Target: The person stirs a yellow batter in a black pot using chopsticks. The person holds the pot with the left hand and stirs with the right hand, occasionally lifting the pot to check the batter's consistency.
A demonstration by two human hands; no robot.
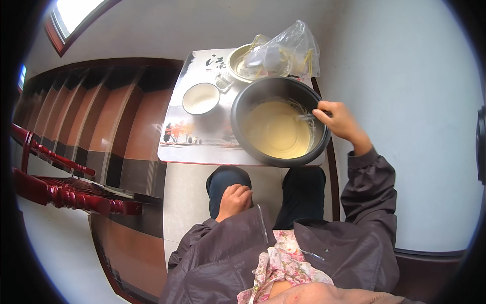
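My right hand (336,119) grips the handle of a utensil (303,117) at the right rim of a large dark pot (243,140). The utensil's far end reaches into pale yellow batter (279,131), whose surface shows curved swirl marks; the tip's shape is blurred. Streaks of batter cling to the pot's inner right wall. The pot stands at the near right of a small table, tilted or seen at a slant, I cannot tell which. My left hand (234,199) rests on my left knee, fingers curled, with no object visible in it.
A white bowl (201,98) sits left of the pot on the printed tabletop (182,152). Behind the pot, a metal basin (232,62) holds a clear plastic bag (300,49). A small packet (224,81) lies between bowl and basin. Stairs (114,117) and a red railing (76,195) are left; a wall (417,133) is right.
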